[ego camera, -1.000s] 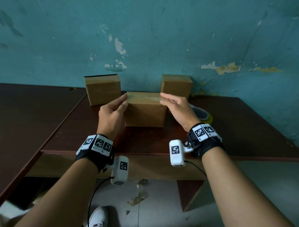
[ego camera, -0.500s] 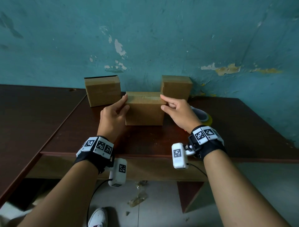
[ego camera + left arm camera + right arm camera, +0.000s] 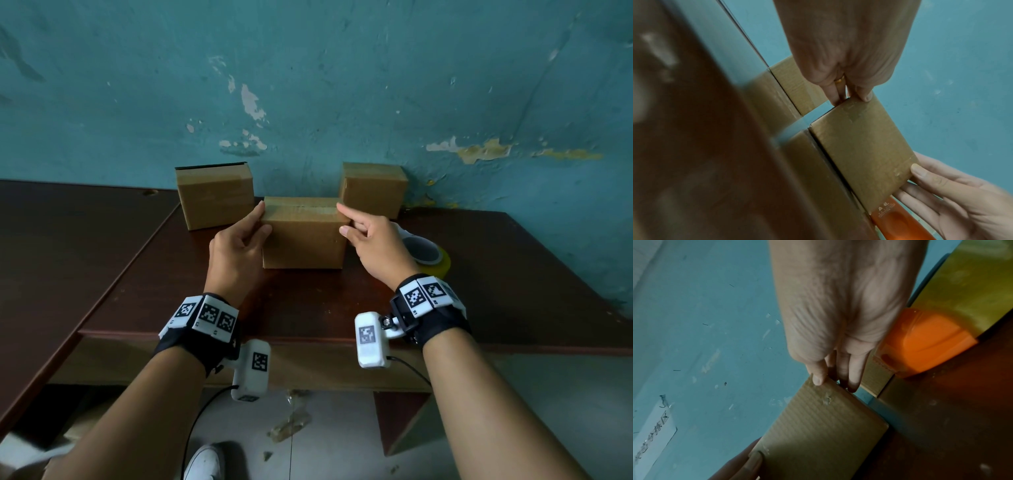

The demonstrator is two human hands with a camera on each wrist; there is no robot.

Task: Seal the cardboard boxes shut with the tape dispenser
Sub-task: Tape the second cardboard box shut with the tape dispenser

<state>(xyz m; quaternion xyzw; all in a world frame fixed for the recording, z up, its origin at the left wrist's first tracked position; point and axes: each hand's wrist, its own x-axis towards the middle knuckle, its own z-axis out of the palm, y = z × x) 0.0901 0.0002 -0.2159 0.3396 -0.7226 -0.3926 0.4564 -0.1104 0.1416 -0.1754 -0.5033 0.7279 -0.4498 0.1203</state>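
Note:
Three brown cardboard boxes stand on the dark table. The middle box is nearest me, its top seam taped. My left hand pinches its upper left edge, thumb on the near face. My right hand pinches the upper right edge, index finger on top and thumb in front. The tape dispenser, orange with a yellowish roll, lies on the table just behind my right hand, untouched.
A left box and a right box stand against the teal wall behind the middle one. A second dark table adjoins on the left. Tape scraps and a white shoe are on the floor below.
The middle box has slid slightly toward the wall. My right fingers have drawn back from lying over its top to its right edge; my left hand has dropped a little along the left side.

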